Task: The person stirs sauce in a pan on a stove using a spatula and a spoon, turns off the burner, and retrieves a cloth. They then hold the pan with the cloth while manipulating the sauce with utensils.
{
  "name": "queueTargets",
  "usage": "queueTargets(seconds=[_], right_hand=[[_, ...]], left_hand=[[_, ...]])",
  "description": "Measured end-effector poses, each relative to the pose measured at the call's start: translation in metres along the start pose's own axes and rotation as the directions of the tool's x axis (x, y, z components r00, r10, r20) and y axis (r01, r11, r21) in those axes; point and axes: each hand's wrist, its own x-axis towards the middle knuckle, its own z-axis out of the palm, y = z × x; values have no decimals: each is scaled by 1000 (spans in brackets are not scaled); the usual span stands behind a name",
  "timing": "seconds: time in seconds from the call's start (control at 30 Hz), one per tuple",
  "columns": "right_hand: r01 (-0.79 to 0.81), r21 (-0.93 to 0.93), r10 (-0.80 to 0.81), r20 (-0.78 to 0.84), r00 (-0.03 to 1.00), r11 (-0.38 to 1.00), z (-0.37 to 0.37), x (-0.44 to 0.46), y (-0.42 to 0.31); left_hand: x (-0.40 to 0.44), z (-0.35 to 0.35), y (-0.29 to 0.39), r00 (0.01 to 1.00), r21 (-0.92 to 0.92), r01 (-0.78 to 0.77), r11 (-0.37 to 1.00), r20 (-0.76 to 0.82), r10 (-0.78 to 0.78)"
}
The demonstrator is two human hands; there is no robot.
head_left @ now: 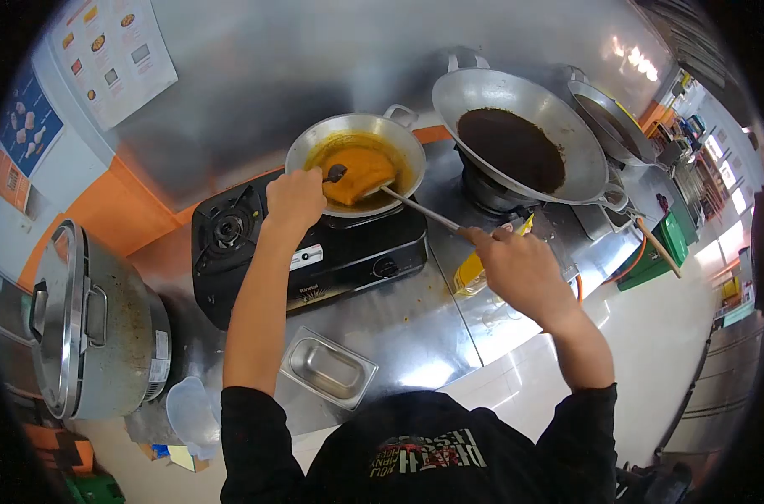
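Set on the right side of the stove (310, 277), a round silver pan (410, 144) with a loop handle at its far right and orange smeared along its inner wall. In it, thick orange sauce (365, 168), brighter toward the middle. Slanting out rightward, a long-handled metal utensil (424, 210), head down in the sauce; at left, a small dark spoon (337, 173), tip over the pan.

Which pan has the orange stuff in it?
The left pan, on the black stove. It is the only one with orange food inside; the middle pan and the right pan look brown inside.
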Motion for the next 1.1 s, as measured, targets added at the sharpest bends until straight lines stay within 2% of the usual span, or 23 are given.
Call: queueTargets(seconds=[0.07,0.1,0.2,0.33,0.43,0.5,0.53,0.57,0.6,0.63,0.73,0.8,0.87,0.93,0.97,1.07,1.1], right_hand=[[-33,-20,33,0,999,999,13,4,-10],[-61,71,60,17,998,996,18,6,-15],[-126,116,123,31,992,985,44,12,-26],[-210,313,228,-23,973,926,74,16,-37],[-86,522,205,-175,963,848,88,19,-35],[-238,813,323,66,944,532,87,19,-32],[-311,891,338,196,920,331,86,20,-31],[-325,946,349,308,885,-12,88,18,-28],[-302,885,319,418,851,-354,92,15,-24],[-247,716,251,512,821,-652,95,13,-23],[-295,795,361,527,770,-530,190,4,-44],[-512,803,360,595,719,-304,216,12,-80],[-597,764,343,644,684,-243,240,26,-104],[-496,859,578,341,742,131,281,36,-117],[-444,836,637,155,755,323,286,40,-121],[-514,783,629,210,748,350,294,44,-122],[-428,785,609,83,789,448,294,45,-122]], left_hand=[[-1,-1,-2,1000,-8,0,1000,14,0],[-3,-3,-2,1000,-7,-3,1000,5,3],[-4,-4,-2,1000,-12,-23,1000,-10,23],[-4,-5,3,997,16,-74,997,-12,74],[0,-1,3,996,21,-85,996,-16,85],[1,-3,5,997,20,-77,997,0,77],[2,-3,5,997,19,-72,997,7,72],[4,-3,5,997,20,-76,997,6,76],[5,-2,4,997,21,-81,997,6,81],[5,0,4,997,20,-83,996,7,83],[7,3,5,996,42,-90,995,13,89],[8,4,7,996,45,-85,995,19,85],[8,6,7,996,42,-91,995,21,91],[9,8,4,995,36,-103,994,18,102],[9,7,3,995,47,-96,994,22,95],[10,3,0,997,69,-79,994,21,78],[11,4,-3,997,69,-78,995,16,77]])
